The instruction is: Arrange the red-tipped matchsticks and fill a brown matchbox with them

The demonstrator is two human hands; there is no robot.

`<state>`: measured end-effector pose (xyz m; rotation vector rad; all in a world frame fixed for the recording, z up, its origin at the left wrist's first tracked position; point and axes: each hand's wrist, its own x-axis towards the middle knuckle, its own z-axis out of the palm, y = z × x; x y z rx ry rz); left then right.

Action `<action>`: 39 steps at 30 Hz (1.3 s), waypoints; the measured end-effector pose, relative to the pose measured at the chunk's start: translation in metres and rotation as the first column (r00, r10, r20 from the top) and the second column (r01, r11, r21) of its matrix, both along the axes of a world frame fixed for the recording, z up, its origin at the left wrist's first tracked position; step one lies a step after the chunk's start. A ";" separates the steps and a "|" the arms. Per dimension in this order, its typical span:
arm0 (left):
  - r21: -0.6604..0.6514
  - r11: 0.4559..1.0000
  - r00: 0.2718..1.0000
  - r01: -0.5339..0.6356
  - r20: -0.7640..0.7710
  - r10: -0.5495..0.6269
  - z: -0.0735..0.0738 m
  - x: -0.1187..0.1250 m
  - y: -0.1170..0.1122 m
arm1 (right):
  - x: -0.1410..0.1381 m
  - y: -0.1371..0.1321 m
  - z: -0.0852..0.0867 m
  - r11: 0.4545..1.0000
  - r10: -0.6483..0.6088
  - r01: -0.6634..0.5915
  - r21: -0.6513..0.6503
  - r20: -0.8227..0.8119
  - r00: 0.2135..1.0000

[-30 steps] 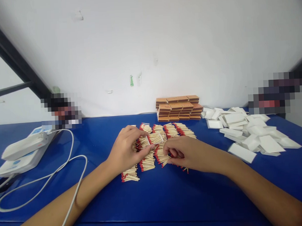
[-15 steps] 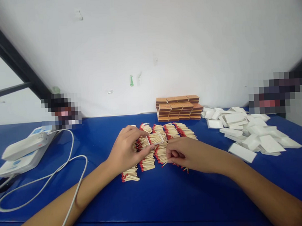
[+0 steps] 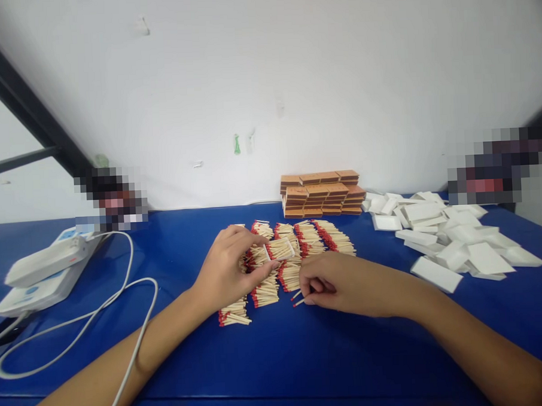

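Observation:
My left hand (image 3: pixel 231 267) is closed on a small white matchbox tray (image 3: pixel 279 249), gripping it between thumb and fingers. Matches with red heads lie side by side inside that tray. Beneath and around it, rows of loose matches (image 3: pixel 266 293) are spread on the blue table. My right hand (image 3: pixel 328 284) is closed at the near right of these rows, its thumb and fingertips pinching matches (image 3: pixel 298 301). Two red-tipped ends stick out to the left of the fingers; how many matches it holds is hidden.
Brown matchbox sleeves (image 3: pixel 322 195) are stacked against the wall. To the right lies a heap of white matchbox trays (image 3: pixel 456 231). At the left, a white power strip (image 3: pixel 36 291) rests on the blue table (image 3: pixel 242 366), its white cable (image 3: pixel 154 304) looping across my left forearm.
My right hand has shifted slightly down toward me, and match ends now show at its fingertips. The left hand and the tray have stayed nearly still.

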<state>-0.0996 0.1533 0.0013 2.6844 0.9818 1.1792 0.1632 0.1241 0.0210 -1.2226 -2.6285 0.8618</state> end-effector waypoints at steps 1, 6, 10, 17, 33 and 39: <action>-0.001 1.000 1.000 0.001 -0.001 -0.001 0.000 0.000 0.000 | 0.000 0.001 0.000 1.000 -0.001 0.001 0.002 0.004 1.000; -0.011 1.000 1.000 0.000 -0.005 0.000 0.000 0.000 0.000 | 0.000 0.001 0.002 1.000 -0.016 0.016 0.012 -0.007 1.000; -0.014 1.000 1.000 -0.001 -0.004 0.001 -0.001 0.000 -0.001 | -0.002 0.001 0.001 1.000 0.008 -0.008 0.010 -0.009 1.000; -0.004 1.000 1.000 0.015 0.000 -0.015 0.000 0.001 0.000 | -0.009 0.000 -0.004 0.999 -0.011 0.011 0.038 -0.006 1.000; -0.021 0.995 0.995 0.097 -0.002 -0.097 0.000 0.005 -0.006 | -0.012 0.005 -0.003 0.889 -0.158 0.295 0.350 -0.371 0.915; -0.024 0.992 0.992 0.123 0.003 -0.123 0.001 0.008 -0.008 | -0.013 0.003 -0.005 0.880 -0.131 0.270 0.392 -0.347 0.929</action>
